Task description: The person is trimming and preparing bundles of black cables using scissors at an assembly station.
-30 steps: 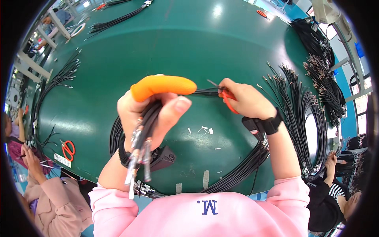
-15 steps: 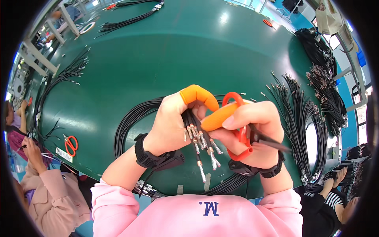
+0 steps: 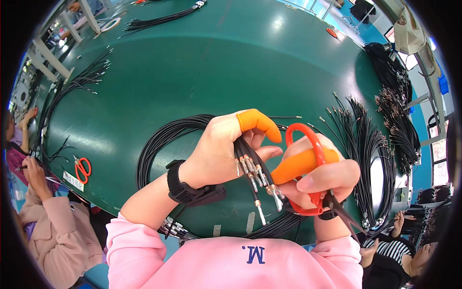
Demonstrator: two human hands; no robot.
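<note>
My left hand [image 3: 216, 151], an orange finger cot [image 3: 260, 124] over one finger, is closed around a bunch of black cables [image 3: 249, 166]. Their metal crimped ends fan downward below the fingers, at uneven lengths. Close beside them on the right, my right hand [image 3: 337, 176] carries red-handled scissors [image 3: 315, 140], with the dark blades pointing down to the right, away from the cables. An orange cot [image 3: 301, 164] also covers a finger of this hand. Its tip is right by the cable ends; I cannot tell whether it touches them. A large coil of black cable [image 3: 151, 149] lies under my hands.
Several black cable bundles [image 3: 368, 144] lie along the right side of the green table [image 3: 192, 72]. More cables [image 3: 79, 82] and red-handled scissors [image 3: 83, 168] are at the left. Co-workers sit at both sides; one sleeve [image 3: 65, 219] is near the left edge.
Both hands have shifted right in the picture. My right hand has turned and drawn slightly away from my left, and the scissors' blades now point more steeply down. The cables remain in my left hand.
</note>
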